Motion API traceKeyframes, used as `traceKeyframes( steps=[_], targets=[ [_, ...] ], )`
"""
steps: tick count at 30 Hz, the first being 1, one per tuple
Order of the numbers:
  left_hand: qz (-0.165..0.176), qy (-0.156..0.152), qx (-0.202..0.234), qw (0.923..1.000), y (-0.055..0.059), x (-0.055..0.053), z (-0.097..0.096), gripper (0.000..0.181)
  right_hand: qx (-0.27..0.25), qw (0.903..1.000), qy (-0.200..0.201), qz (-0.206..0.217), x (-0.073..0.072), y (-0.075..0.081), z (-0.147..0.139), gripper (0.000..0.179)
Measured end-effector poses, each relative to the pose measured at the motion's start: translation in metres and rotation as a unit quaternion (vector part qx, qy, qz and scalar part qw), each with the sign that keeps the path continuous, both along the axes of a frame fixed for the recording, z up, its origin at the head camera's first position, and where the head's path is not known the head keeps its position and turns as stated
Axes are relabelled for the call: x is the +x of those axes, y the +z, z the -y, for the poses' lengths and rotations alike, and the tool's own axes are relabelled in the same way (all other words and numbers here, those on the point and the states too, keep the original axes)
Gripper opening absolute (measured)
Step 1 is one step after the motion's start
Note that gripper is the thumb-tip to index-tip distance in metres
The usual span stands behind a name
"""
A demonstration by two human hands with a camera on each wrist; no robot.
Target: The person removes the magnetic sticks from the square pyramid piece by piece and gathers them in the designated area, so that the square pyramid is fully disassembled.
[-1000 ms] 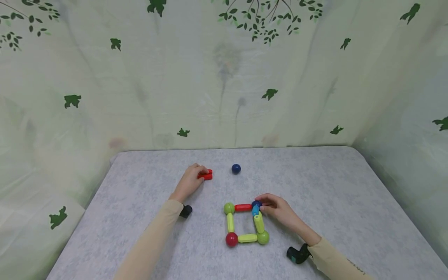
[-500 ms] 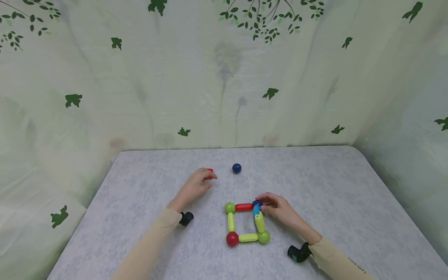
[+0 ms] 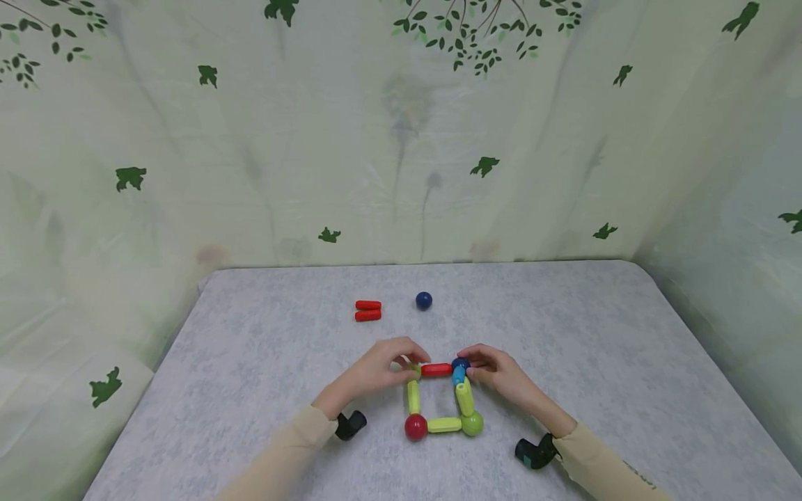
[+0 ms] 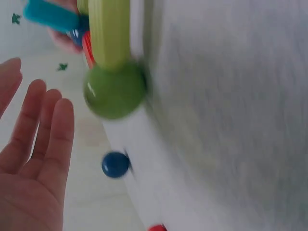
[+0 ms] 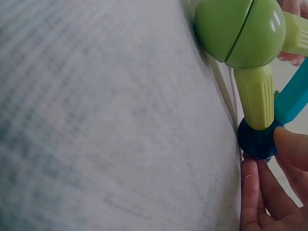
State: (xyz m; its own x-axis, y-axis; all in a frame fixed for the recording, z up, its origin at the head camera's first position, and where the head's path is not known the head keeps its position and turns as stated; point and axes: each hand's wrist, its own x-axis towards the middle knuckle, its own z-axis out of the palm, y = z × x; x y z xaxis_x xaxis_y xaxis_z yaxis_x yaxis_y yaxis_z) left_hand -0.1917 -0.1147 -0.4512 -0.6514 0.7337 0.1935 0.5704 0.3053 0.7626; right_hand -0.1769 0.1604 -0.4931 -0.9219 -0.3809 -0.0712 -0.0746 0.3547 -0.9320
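Note:
A square of balls and sticks lies on the table, with a red ball (image 3: 416, 427), green balls (image 3: 472, 423) and a blue ball (image 3: 460, 364) at its corners. My right hand (image 3: 504, 376) pinches the blue ball between thumb and fingers; a light-blue stick (image 5: 292, 96) slants off that ball. At the far left corner, my left hand (image 3: 385, 365) reaches over the other green ball (image 4: 115, 91), partly covering it in the head view. Its fingers (image 4: 60, 130) are extended beside that ball in the left wrist view. A red stick (image 3: 436, 370) runs between these two corners.
Two red sticks (image 3: 368, 310) lie side by side toward the table's back. Right of them sits a loose blue ball (image 3: 424, 300). A leaf-printed curtain (image 3: 401, 153) hangs behind the table (image 3: 595, 334).
My left hand has left the red sticks, which stay on the table, and has come toward me and right to the green ball. My right hand keeps its hold on the blue ball.

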Motion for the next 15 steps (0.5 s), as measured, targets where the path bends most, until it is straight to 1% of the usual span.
traceKeyframes(
  steps=[3,7,10,12,15],
  targets=[
    [0.029,-0.034,0.005,0.9990,0.002,0.011,-0.010,0.028,-0.005,1.0000,0.003,0.001,0.001,0.000,-0.001,0.027],
    [0.075,-0.061,0.016,0.9952,0.001,0.022,-0.021,0.032,-0.013,0.9999,0.009,0.000,0.001,0.000,-0.002,0.027],
    [0.101,-0.072,0.026,0.9919,0.001,0.027,-0.028,0.035,-0.017,0.9997,0.014,-0.004,0.000,0.000,-0.002,0.027],
    [0.109,-0.077,0.027,0.9907,0.000,0.029,-0.033,0.036,-0.020,0.9997,0.017,-0.006,0.000,0.000,-0.003,0.027],
    [0.118,-0.080,0.018,0.9895,0.000,0.030,-0.038,0.037,-0.023,0.9996,0.018,-0.004,0.001,0.000,-0.003,0.027]
  ],
)
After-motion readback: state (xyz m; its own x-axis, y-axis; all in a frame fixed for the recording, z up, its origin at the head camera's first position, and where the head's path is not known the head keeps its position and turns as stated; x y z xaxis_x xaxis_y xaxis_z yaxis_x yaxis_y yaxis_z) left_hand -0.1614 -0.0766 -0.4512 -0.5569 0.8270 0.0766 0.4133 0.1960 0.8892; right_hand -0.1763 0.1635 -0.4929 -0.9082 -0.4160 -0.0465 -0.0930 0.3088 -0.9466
